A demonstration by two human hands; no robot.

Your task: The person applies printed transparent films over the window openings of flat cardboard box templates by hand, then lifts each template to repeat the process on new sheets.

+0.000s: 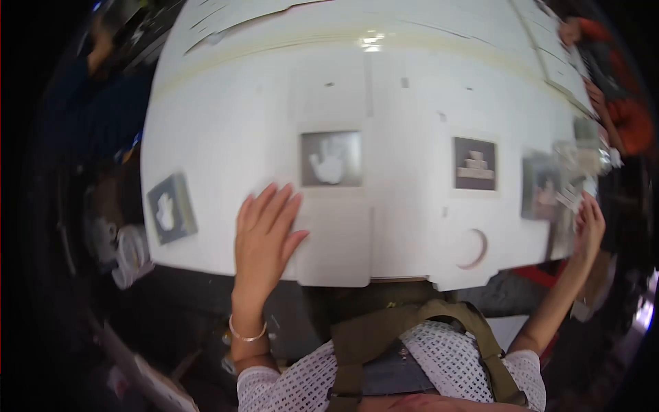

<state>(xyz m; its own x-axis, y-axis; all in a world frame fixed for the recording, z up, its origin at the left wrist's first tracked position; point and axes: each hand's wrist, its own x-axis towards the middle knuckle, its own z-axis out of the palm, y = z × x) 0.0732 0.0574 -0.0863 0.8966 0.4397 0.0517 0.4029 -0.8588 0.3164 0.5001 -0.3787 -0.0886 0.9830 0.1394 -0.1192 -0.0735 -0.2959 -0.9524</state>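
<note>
My left hand [266, 237] lies flat on the white table [226, 137], fingers spread and holding nothing. Just right of it is a white card sheet [334, 244] with a dark picture of a white hand [331, 159]. At the right edge, my right hand [589, 223] has its fingers drawn together at a pile of small clear packets [576, 165]; what they hold is too small to tell. Beside that hand lies a dark card with a hand print [539, 185]. Between the hands sits a dark picture with stacked pale lettering [475, 163], above a round cutout [472, 248].
A block with a white hand picture [171, 209] rests at the table's left edge. Clear plastic containers [130, 254] are below that edge. A person in orange [628, 123] is at the right, their hand by the table. Another person's arm [101, 51] shows at upper left.
</note>
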